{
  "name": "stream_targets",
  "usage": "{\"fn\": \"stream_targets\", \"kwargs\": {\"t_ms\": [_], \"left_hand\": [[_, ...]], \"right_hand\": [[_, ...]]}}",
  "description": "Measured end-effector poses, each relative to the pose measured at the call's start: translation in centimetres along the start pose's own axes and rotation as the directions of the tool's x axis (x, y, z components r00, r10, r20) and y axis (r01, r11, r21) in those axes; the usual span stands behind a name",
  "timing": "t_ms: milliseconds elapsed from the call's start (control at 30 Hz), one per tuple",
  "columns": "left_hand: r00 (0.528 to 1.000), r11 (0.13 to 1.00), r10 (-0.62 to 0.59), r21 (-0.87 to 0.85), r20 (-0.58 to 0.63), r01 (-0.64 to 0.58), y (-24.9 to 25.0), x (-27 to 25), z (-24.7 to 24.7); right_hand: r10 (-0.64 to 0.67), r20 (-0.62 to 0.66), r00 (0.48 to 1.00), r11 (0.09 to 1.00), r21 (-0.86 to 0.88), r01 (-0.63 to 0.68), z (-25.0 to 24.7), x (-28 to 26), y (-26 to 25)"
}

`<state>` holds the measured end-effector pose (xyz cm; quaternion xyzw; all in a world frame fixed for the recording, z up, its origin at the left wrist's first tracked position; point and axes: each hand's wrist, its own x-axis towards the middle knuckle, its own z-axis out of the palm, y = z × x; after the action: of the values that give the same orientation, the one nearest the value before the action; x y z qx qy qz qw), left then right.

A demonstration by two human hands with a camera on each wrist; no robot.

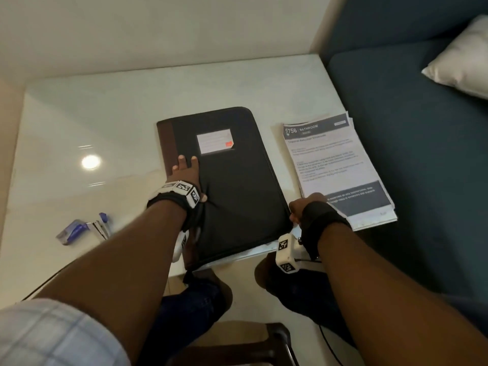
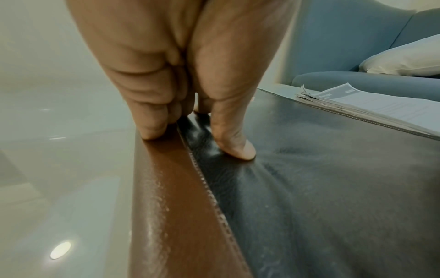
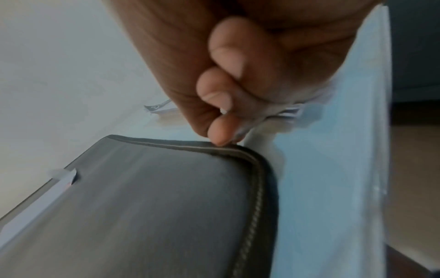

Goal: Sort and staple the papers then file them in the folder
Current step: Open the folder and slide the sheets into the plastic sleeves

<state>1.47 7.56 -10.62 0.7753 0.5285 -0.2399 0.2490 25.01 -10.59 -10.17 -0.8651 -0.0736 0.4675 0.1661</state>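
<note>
- Near the left front edge of the desk [image 1: 66, 120] lies a blue stapler [image 1: 76, 231], untouched.
- The left hand [image 1: 184, 175] presses with straight fingers [image 2: 152, 122] on the closed dark folder [image 1: 227, 186] at its brown spine; it grasps nothing.
- The folder lies in the middle of the desk, its near end over the front edge.
- The right hand [image 1: 303, 207] is curled and pinches something small at the folder's right near corner.
- The papers [image 1: 338, 165] lie stacked beside the right edge.
</note>
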Motion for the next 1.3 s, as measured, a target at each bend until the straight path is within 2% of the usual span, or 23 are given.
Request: {"fn": "stream_targets", "kwargs": {"t_ms": [67, 167, 233, 333, 500, 633, 733, 833, 1000, 1100, 1167, 1233, 1300], "left_hand": [[1.0, 1.0, 0.002, 0.011, -0.006, -0.002, 0.0, 0.1, 0.0], [1.0, 1.0, 0.006, 0.021, -0.02, -0.005, -0.1, 0.3, -0.1], [1.0, 0.999, 0.01, 0.031, -0.029, -0.009, -0.2, 0.4, -0.1], [0.999, 0.999, 0.011, 0.045, -0.035, -0.009, -0.1, 0.4, -0.3], [0.999, 0.997, 0.019, 0.075, -0.038, -0.016, -0.3, 0.7, -0.2], [0.999, 0.996, 0.03, 0.09, -0.041, -0.027, -0.5, 1.1, 0.1], [0.997, 0.997, 0.047, 0.069, -0.054, -0.043, -0.6, 1.2, 0.1], [0.996, 0.997, 0.058, 0.051, -0.065, -0.055, -0.8, 1.0, 0.2], [0.995, 0.997, 0.069, 0.028, -0.067, -0.067, -0.7, 0.3, 0.0], [0.996, 0.999, 0.049, -0.012, -0.069, -0.05, -0.3, -0.7, 0.1], [0.997, 0.998, 0.042, -0.036, -0.069, -0.044, -0.2, -2.0, 0.3], [0.998, 0.997, 0.011, -0.071, -0.062, -0.015, -0.6, -3.3, 0.7], [0.995, 0.982, -0.086, -0.172, -0.059, 0.074, -1.1, -4.9, 1.2]], "right_hand": [[0.022, 0.06, 0.998, 0.98, 0.195, -0.034, 0.0, -1.0, 1.8], [0.103, 0.024, 0.994, 0.919, 0.379, -0.104, 1.1, -2.3, 3.5], [0.213, -0.012, 0.977, 0.849, 0.497, -0.179, 2.4, -3.1, 4.2], [0.275, 0.111, 0.955, 0.702, 0.656, -0.278, 4.6, -4.5, 5.1], [0.253, 0.302, 0.919, 0.49, 0.779, -0.392, 9.9, -6.7, 5.8], [0.206, 0.461, 0.863, 0.429, 0.75, -0.503, 13.8, -8.8, 5.1], [0.196, 0.512, 0.836, 0.416, 0.729, -0.544, 16.2, -10.4, 4.7], [0.195, 0.522, 0.83, 0.463, 0.697, -0.547, 17.9, -11.6, 4.6], [0.146, 0.61, 0.779, 0.556, 0.601, -0.575, 18.7, -12.9, 4.1], [0.17, 0.578, 0.798, 0.682, 0.515, -0.519, 17.6, -13.4, 3.9], [0.177, 0.483, 0.857, 0.844, 0.374, -0.385, 16.0, -13.5, 4.0], [0.083, 0.346, 0.934, 0.988, 0.097, -0.123, 14.6, -12.6, 4.3], [-0.073, 0.223, 0.972, 0.987, -0.126, 0.103, 13.0, -11.6, 3.7]]}}
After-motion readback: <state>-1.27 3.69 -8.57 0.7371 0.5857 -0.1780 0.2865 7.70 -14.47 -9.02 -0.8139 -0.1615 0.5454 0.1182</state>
